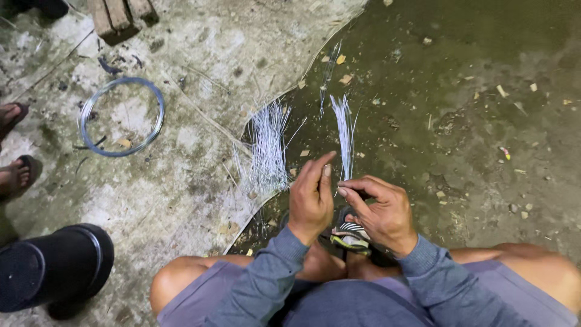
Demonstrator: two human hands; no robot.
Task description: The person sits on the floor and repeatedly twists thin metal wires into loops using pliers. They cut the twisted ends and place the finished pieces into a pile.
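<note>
In the head view, a thin bundle of pale strands rises from the right hand and fans out over the dark wet floor, its lower end pinched between that hand's thumb and forefinger. The left hand stands just beside it, touching or nearly touching the same strands, with fingers held straight up and pressed together, thumb alongside. Both forearms come up from the lap in grey sleeves, wrists bent so the hands meet over a striped sandal. A second, thicker heap of pale strands lies on the floor just left of the left hand, apart from it. That makes two lots of strands. Farther left, on the pale concrete, lies one coil of wire, well apart from both hands. One black bucket stands at the lower left, and another person's two sandalled feet show at the left edge.
</note>
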